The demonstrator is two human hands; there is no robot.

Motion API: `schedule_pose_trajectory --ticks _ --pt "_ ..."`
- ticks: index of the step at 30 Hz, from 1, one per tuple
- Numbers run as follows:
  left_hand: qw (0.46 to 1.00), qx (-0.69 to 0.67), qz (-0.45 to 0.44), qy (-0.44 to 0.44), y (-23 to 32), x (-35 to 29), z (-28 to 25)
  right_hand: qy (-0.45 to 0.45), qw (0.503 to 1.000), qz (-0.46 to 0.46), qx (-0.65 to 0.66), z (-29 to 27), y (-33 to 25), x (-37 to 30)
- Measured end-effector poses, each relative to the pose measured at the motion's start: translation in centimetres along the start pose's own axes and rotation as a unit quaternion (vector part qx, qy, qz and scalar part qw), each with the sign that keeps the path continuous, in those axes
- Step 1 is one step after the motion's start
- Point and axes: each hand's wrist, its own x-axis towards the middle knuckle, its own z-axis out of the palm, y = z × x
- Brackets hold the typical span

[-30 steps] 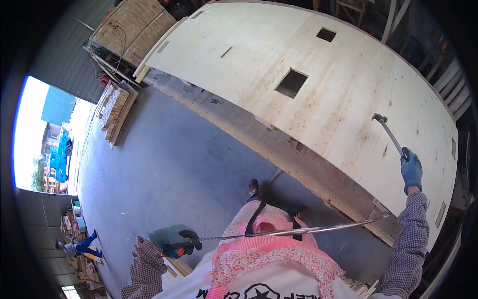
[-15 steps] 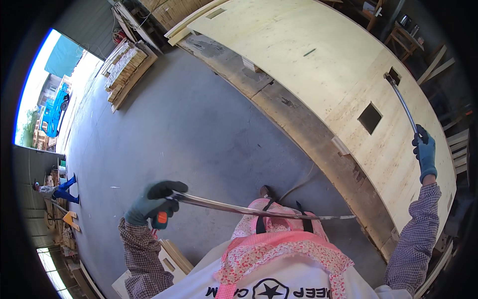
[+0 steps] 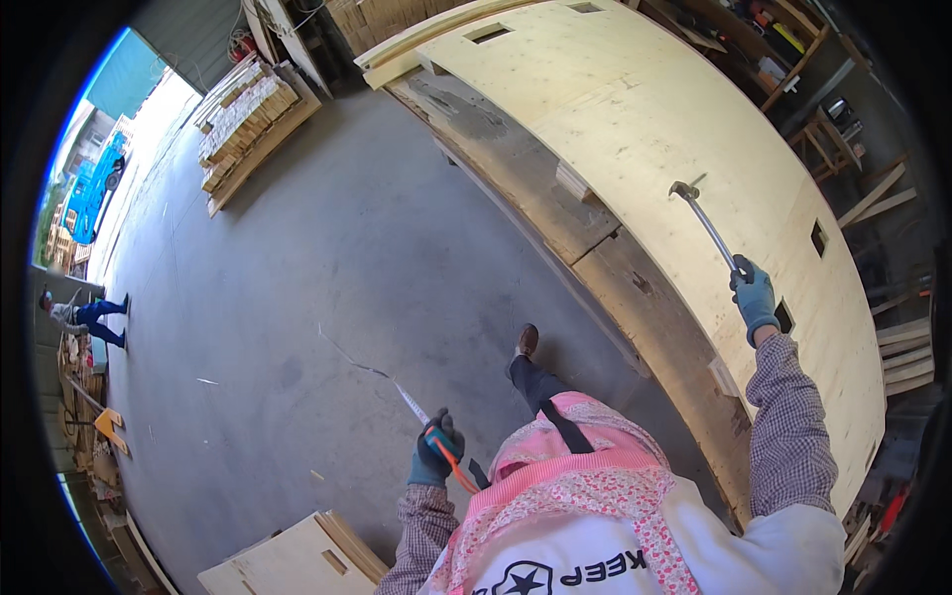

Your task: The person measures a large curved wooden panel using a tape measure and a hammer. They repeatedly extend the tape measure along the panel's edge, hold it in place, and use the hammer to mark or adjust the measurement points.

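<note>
My right hand [image 3: 756, 297], in a teal and dark glove, is closed round the handle of a metal-shafted hammer [image 3: 712, 226]. The hammer's head is over the pale plywood panel [image 3: 635, 129], close to a small thin greenish stick; whether it touches the wood I cannot tell. Lower left, my gloved left hand [image 3: 436, 451] grips a long thin strip [image 3: 409, 400] that reaches up and left over the floor, bent partway. An orange, narrow part [image 3: 456, 468] shows at the same hand; its kind is unclear.
The panel has several rectangular cutouts and lies on a wooden base [image 3: 555, 213]. Stacked timber [image 3: 253, 129] stands far left, cut boards [image 3: 297, 560] lie at lower left. A person [image 3: 84, 317] is at the far left, with a blue vehicle [image 3: 94, 193] outside.
The hammer and right hand have moved left, away from a cutout. My left hand has shifted right and down; its strip now points up-left instead of right. My view has moved along the panel.
</note>
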Motion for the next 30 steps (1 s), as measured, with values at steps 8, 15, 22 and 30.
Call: schedule_pose_trajectory --ticks 8,15,22,30 --pt "0.95 -0.283 0.112 0.064 17.9 12.5 17.7 0.08 0.95 -0.067 -0.294 15.8 -5.3 12.8" --pt "0.963 -0.27 0.016 0.001 20.0 21.1 25.9 -0.032 0.96 -0.251 -0.116 20.8 -22.6 11.6" --pt "0.967 -0.146 -0.145 -0.15 19.8 27.5 29.8 -0.421 0.9 -0.09 0.066 26.1 -30.0 3.1" --pt "0.974 -0.195 -0.036 -0.105 33.5 39.2 22.1 -0.312 0.947 -0.072 -0.018 20.2 -26.4 -1.1"
